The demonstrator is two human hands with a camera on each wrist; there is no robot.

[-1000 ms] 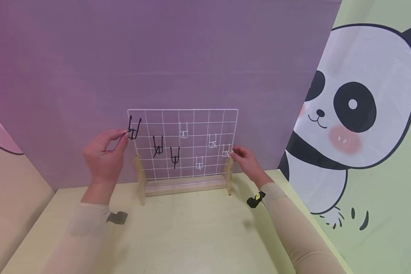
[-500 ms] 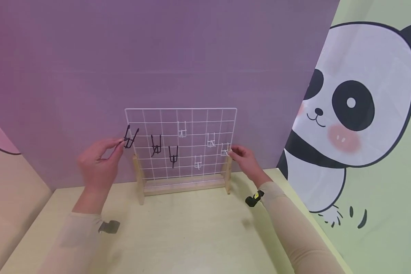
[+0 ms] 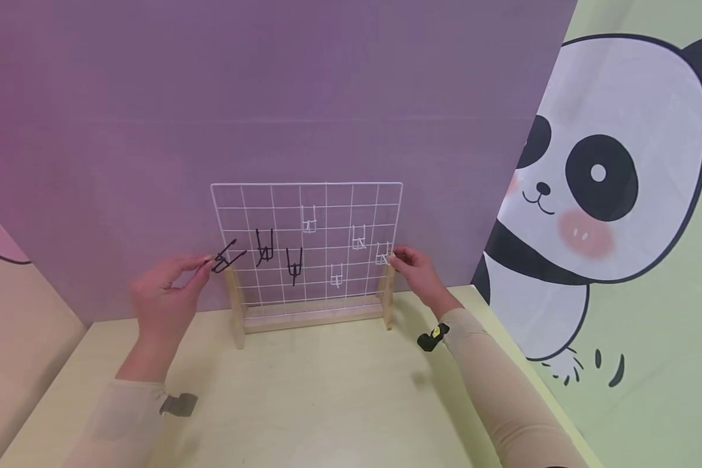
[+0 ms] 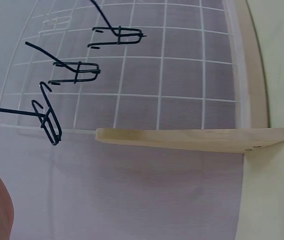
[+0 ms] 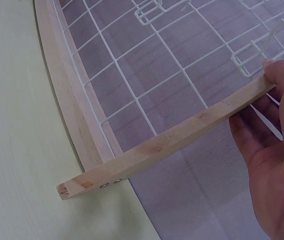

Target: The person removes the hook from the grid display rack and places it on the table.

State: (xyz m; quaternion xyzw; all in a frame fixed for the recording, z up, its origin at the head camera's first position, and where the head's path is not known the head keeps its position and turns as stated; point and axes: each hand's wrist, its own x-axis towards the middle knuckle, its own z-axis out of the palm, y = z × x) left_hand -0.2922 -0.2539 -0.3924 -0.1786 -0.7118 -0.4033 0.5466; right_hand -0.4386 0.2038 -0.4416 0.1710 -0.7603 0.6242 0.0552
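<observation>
My left hand (image 3: 166, 292) pinches the prong of a black wire hook (image 4: 47, 117) between thumb and fingertips. In the head view this hook leans to the right and overlaps the left edge of the white wire grid (image 3: 307, 184). Two more black hooks hang on the grid, one higher (image 4: 77, 72) and one lower (image 3: 294, 268). With thumb and fingers, my right hand (image 5: 277, 170) grips the top of the right wooden post (image 5: 182, 131) of the grid's stand. Close by that thumb hangs a white hook (image 3: 383, 257).
Other white hooks hang on the grid, one near the top (image 3: 309, 224) and one low (image 3: 336, 278). The left wooden post (image 3: 235, 305) and a crossbar (image 3: 316, 320) stand on the pale table (image 3: 327, 403). A purple backdrop (image 3: 304, 97) rises behind.
My left hand has moved down and slightly left with the black hook, away from the grid's upper left. The hook has tipped over to the right. My right hand stays at the post.
</observation>
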